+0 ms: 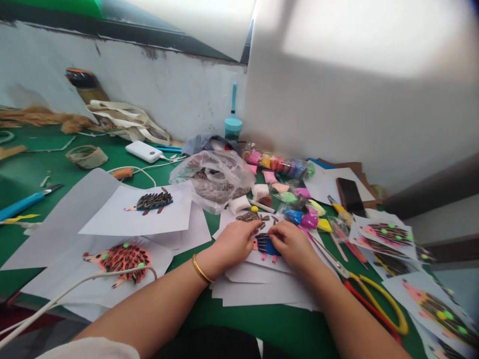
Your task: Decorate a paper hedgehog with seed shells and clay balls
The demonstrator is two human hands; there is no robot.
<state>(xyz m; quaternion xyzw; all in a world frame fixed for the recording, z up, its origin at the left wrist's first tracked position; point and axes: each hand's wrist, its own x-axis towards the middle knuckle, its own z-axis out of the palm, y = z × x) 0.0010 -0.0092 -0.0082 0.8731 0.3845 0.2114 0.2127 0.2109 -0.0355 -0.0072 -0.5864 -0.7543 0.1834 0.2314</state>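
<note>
**Both hands close in over a blue hedgehog figure, seeds within reach**

The blue hedgehog figure [265, 245] lies on white paper on the green desk [204, 314], straight in front of the person; take it as the dial's centre. The left hand [236, 241] comes in from 9 o'clock, thumb and forefinger drawn together beside the loose striped seeds [248, 217] at 11. Whether it pinches a seed, I cannot tell. The right hand [294, 243] bends over the figure's rear from 3 o'clock, fingertips gathered low at its back, probably for fine control; its own fingers hide whether anything is gripped.

Seeds already sit in slanting rows behind the pink face, while some blue is bare. The loose seeds share the figure's sheet, which likely keeps each reach short. Their clear plastic bag [215, 179] slumps open at 11 o'clock, farther out, seemingly as the bulk supply.

Small coloured clay packets [288, 197] spread at 1 o'clock, apparently loose so that the colours show. Yellow-and-red-handled scissors [341, 269] lie at 4 o'clock, partly behind the right forearm, perhaps parked aside. Seed-covered figures lie flat on their own sheets: a dark one [154, 200] at 10, an orange one [127, 262] at 9, several [391, 234] around 3, probably spread to protect their raised seeds.
</note>
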